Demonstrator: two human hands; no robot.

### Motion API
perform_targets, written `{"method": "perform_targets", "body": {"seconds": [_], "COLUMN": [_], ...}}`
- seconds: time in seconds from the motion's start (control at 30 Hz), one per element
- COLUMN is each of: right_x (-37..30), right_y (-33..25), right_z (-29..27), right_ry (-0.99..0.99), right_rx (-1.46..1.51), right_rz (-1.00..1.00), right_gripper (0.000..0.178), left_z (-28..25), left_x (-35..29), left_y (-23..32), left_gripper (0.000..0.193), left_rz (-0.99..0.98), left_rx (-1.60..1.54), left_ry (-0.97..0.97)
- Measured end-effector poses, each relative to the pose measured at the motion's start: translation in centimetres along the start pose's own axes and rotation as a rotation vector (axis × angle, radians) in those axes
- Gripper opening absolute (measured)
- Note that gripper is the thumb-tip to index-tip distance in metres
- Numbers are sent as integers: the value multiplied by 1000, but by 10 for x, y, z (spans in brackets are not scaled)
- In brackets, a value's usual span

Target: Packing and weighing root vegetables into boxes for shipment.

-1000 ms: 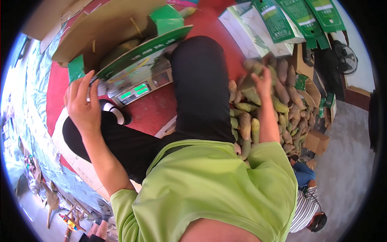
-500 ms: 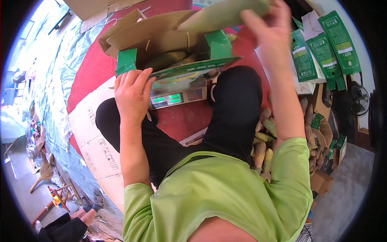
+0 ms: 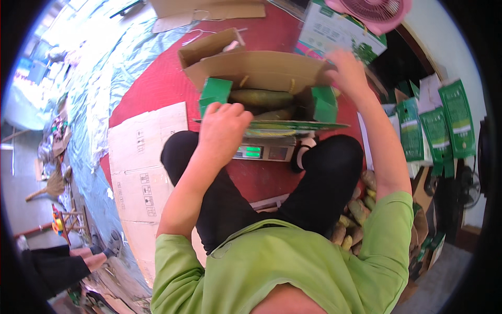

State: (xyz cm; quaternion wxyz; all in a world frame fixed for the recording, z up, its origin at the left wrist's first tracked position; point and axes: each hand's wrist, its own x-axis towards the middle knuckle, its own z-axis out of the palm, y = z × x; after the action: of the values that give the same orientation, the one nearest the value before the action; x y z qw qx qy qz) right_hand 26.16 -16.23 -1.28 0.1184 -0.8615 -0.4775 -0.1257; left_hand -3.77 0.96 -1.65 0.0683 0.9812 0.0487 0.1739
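Observation:
A green cardboard box [image 3: 324,107] with brown insides stands on a scale [image 3: 269,150] between my knees, its top open. Inside lie long green-brown root vegetables [image 3: 261,98], partly hidden by the near flap. My left hand [image 3: 225,128] is closed over the near flap's left part, fingers curled on its edge. My right hand [image 3: 348,73], a little blurred, is by the far right corner of the box's raised back flap. Its thumb and fingers look apart, with nothing visible between them; whether it touches the flap is unclear.
Muddy root vegetables [image 3: 358,212] are piled beside my right leg. Green cartons [image 3: 456,120] stand at the right. A white box [image 3: 327,31] and a pink fan [image 3: 374,13] are at the back. Flattened cardboard [image 3: 138,172] lies left of me; another person's legs [image 3: 86,256] show lower left.
The long vegetable held up in my right hand is no longer in it. That hand has come down beside the box's back flap; my left hand still holds the near flap. The view has shifted.

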Motion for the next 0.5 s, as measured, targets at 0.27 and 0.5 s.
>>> {"method": "perform_targets", "body": {"seconds": [0.27, 0.5], "right_x": [18, 84], "right_y": [-8, -64], "right_z": [-4, -26], "right_ry": [-228, -85], "right_rx": [32, 3], "right_rz": [47, -175], "right_gripper": [15, 12], "left_z": [-6, -44], "left_x": [18, -12], "left_y": [-22, -80], "left_gripper": [5, 5], "left_rz": [172, 7], "left_rx": [28, -104], "left_ry": [-215, -49]}}
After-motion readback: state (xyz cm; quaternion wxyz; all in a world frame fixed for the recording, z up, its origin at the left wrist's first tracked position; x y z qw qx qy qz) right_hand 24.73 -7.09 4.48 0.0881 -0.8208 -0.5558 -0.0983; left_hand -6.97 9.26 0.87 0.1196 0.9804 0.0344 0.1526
